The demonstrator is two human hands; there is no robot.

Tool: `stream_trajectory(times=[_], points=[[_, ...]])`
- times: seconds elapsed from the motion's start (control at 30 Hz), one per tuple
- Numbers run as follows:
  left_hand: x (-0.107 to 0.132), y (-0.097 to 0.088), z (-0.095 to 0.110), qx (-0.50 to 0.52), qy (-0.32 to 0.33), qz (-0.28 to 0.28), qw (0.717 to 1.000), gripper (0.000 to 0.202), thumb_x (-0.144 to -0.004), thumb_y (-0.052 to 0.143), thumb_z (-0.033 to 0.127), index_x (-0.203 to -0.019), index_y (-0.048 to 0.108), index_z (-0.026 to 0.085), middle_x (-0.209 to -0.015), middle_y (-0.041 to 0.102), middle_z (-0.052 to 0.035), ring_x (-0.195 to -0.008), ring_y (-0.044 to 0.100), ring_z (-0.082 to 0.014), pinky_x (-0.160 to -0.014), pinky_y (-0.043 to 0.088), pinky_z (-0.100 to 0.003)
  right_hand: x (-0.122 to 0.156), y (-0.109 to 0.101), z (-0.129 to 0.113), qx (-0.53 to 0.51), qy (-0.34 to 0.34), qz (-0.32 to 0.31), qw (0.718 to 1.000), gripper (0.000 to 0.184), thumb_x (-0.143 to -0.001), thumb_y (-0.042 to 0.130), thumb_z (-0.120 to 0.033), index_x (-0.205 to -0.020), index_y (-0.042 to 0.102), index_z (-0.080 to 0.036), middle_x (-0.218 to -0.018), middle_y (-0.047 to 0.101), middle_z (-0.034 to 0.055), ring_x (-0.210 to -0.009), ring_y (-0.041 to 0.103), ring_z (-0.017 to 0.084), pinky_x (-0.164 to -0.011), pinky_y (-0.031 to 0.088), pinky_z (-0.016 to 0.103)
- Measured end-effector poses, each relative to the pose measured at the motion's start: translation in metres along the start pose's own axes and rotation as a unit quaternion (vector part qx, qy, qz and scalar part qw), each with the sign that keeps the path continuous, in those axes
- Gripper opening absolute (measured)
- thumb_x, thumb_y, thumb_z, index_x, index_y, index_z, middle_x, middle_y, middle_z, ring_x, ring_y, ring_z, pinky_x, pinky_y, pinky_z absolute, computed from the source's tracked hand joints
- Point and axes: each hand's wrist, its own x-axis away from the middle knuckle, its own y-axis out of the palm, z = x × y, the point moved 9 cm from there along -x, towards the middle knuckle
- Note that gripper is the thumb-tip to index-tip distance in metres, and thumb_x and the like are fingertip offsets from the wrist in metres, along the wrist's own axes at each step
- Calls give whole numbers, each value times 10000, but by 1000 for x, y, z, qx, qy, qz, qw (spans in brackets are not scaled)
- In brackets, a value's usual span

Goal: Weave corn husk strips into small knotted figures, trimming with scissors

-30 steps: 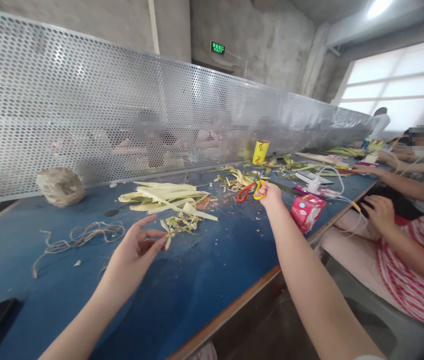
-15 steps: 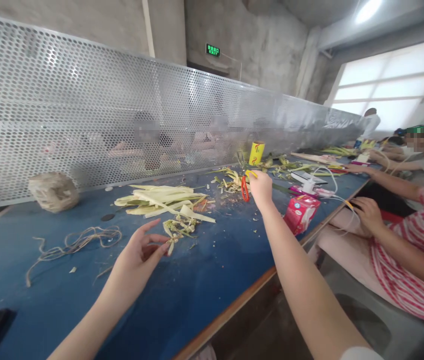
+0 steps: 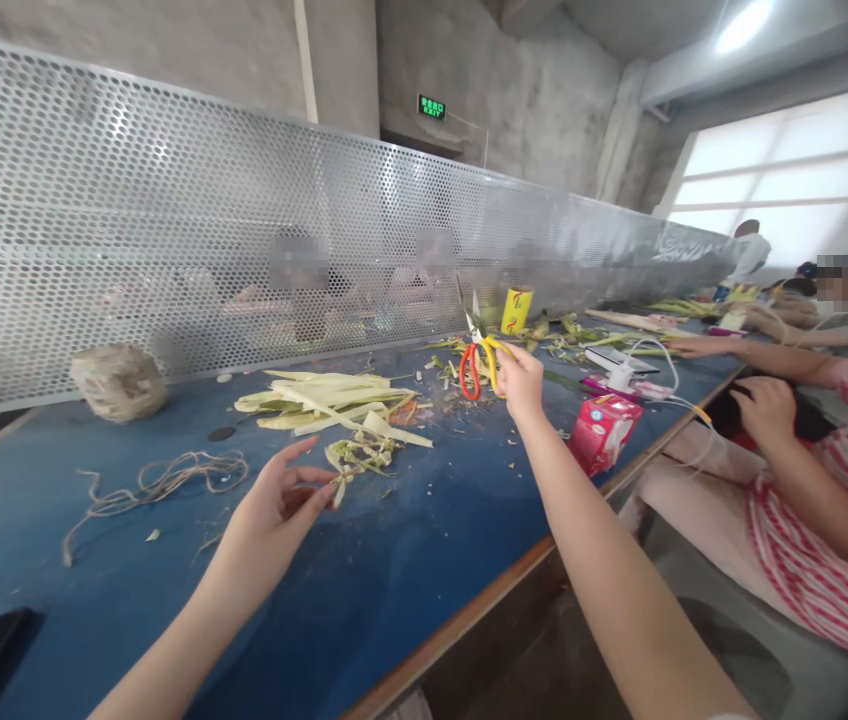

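My left hand (image 3: 274, 515) pinches one end of a knotted piece of pale husk (image 3: 364, 454) between thumb and fingertips, low over the blue table. To the right and farther off, my right hand (image 3: 521, 384) grips a pair of scissors (image 3: 477, 334) by its yellow loop. The red loop hangs free on the left side, and the blades point up and stand apart. Just behind the knotted piece lies a pile of long pale husk strips (image 3: 330, 398), which look like corn husk. Small scraps (image 3: 461, 378) lie below the scissors.
A perforated metal screen (image 3: 191, 220) runs along the table's back. A tangle of twine (image 3: 169, 478) and a wrapped lump (image 3: 118, 382) lie left. On the right are a yellow can (image 3: 516, 311), a pink carton (image 3: 604, 432), cables and a seated person in a striped shirt (image 3: 806, 540).
The scissors have been raised and turned, so their blades now show, pointing up and spread apart. My left hand keeps its pinch on the husk piece. The neighbour's near hand has lifted.
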Motion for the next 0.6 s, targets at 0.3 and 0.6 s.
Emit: stream_trajectory(times=[0.3, 0.6], points=[[-3, 0, -5, -3, -6, -3, 1000, 644, -660, 614, 422, -1187, 364, 150, -789, 618, -24, -664, 618, -172, -734, 496, -367, 8, -11, 22, 47, 158, -63, 984, 239, -863, 410, -145, -628, 445, -162, -381, 154, -136, -291, 115, 21, -316, 189, 136], [-3, 5, -5, 0, -2, -10, 1000, 598, -659, 615, 414, -1154, 386, 169, -762, 623, -16, -653, 626, -184, -717, 500, -376, 3, -25, 34, 357, 90, -98, 924, 202, -723, 616, -174, -552, 509, -180, -401, 397, -29, -420, 453, 111, -443, 350, 219]])
